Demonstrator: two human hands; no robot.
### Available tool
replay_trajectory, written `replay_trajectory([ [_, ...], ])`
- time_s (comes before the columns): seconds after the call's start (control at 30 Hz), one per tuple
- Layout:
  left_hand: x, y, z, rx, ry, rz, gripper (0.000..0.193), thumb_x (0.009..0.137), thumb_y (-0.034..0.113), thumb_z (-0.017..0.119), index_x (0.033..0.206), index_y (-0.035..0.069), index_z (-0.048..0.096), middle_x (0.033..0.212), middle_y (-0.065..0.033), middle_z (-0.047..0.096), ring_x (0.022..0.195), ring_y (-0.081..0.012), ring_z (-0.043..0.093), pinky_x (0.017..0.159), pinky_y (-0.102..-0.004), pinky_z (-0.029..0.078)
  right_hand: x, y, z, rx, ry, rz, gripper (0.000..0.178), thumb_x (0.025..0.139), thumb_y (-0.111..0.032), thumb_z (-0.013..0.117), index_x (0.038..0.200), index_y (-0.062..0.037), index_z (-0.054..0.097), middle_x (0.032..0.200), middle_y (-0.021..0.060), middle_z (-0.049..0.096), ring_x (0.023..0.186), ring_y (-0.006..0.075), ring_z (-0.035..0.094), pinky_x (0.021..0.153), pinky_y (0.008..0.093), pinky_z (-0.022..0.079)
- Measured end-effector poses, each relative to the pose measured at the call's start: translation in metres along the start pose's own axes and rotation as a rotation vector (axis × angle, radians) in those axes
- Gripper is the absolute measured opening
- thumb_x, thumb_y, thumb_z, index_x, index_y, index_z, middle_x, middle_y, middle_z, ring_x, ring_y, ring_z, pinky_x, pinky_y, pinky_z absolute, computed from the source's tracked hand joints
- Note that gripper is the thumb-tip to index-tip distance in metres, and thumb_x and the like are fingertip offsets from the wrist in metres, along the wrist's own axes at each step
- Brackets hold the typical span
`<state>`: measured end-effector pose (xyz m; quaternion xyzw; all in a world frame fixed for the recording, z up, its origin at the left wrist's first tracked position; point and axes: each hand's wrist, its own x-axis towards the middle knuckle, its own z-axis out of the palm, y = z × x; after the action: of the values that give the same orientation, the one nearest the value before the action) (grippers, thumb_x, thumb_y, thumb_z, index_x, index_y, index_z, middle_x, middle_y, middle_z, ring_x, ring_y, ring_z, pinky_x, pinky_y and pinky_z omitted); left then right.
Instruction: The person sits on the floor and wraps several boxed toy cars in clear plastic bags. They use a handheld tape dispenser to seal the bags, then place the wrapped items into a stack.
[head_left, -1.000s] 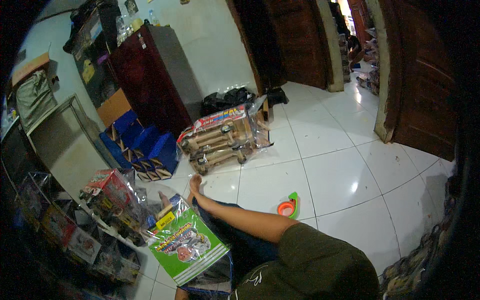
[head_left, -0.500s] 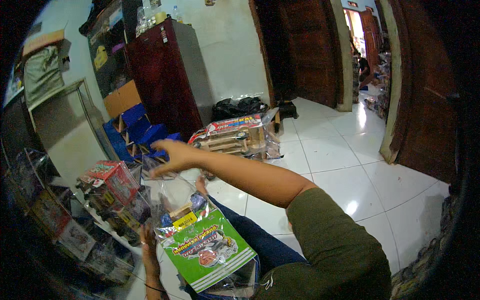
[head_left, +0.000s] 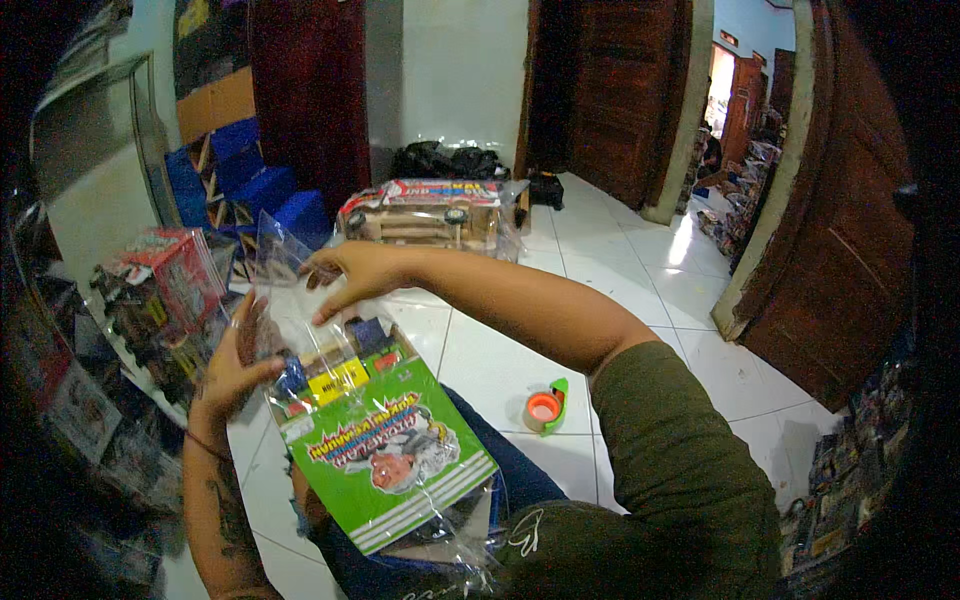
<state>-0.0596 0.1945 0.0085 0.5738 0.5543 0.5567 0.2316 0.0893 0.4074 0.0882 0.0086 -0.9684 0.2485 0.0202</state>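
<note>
A green wooden toy truck (head_left: 390,465) with a printed picture on its panel rests tilted across my lap, inside a clear plastic bag (head_left: 285,250). The bag's loose end stands up beyond the truck's yellow-plated end. At the left side of this end is my left hand (head_left: 230,375), thumb and fingers apart beside the plastic. My right hand (head_left: 365,275) reaches across from the right to the bag's far end, its fingers spread and curved over the film. Whether either hand touches the plastic is hard to make out.
An orange tape roll in a green holder (head_left: 543,408) lies on the white tile floor, right of my leg. A wrapped toy vehicle (head_left: 425,220) lies on its side ahead. Red wrapped toys (head_left: 175,270) stand at left, near blue wooden pieces (head_left: 265,190). Brown doors (head_left: 830,250) stand at right.
My left hand has risen from beside the truck to the bag's loose end. My right hand has moved slightly down, nearer the left hand. The view has shifted, and the tape holder now shows.
</note>
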Motion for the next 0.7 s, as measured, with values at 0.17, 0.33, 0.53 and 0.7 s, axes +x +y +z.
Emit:
replay_trajectory([
  [0.17, 0.047, 0.019, -0.005, 0.115, 0.193, -0.163, 0.061, 0.081, 0.019, 0.071, 0.134, 0.003, 0.045, 0.121, -0.0147, 0.057, 0.109, -0.0191, 0.055, 0.095, -0.0314, 0.043, 0.024, -0.009, -0.022, 0.168, 0.66, -0.193, 0.039, 0.078, -0.034, 0.074, 0.1, -0.0026, 0.07, 0.095, 0.0097, 0.071, 0.084, 0.0161, 0.066, 0.078, 0.03, 0.051],
  [0.33, 0.036, 0.025, -0.024, 0.218, 0.05, -0.108, 0.082, 0.082, 0.025, 0.072, 0.145, 0.003, 0.025, 0.132, -0.018, 0.049, 0.12, -0.0263, 0.05, 0.099, -0.0374, 0.043, -0.006, 0.002, -0.019, -0.051, 0.211, -0.099, 0.087, 0.078, -0.037, 0.074, 0.141, 0.0019, 0.029, 0.129, 0.0234, 0.052, 0.116, 0.0263, 0.053, 0.1, 0.0345, 0.04],
  [0.53, 0.033, 0.036, 0.005, 0.255, 0.001, 0.081, 0.031, 0.086, 0.026, 0.066, 0.103, 0.0, 0.066, 0.088, -0.0092, 0.068, 0.075, -0.014, 0.063, 0.07, -0.0289, 0.051, -0.014, -0.003, 0.021, 0.278, 0.284, -0.184, 0.026, 0.084, -0.024, 0.069, 0.091, -0.0001, 0.071, 0.085, 0.0091, 0.07, 0.077, 0.0157, 0.064, 0.075, 0.0298, 0.05],
  [0.7, 0.003, 0.059, 0.027, 0.464, 0.026, 0.335, 0.018, 0.091, 0.015, 0.056, 0.1, 0.004, 0.066, 0.095, -0.0093, 0.067, 0.083, -0.0203, 0.065, 0.073, -0.0318, 0.051, -0.051, -0.024, 0.02, -0.02, 0.476, -0.422, 0.014, 0.084, -0.013, 0.065, 0.091, -0.0027, 0.07, 0.087, 0.0103, 0.069, 0.081, 0.0199, 0.064, 0.074, 0.0315, 0.049],
])
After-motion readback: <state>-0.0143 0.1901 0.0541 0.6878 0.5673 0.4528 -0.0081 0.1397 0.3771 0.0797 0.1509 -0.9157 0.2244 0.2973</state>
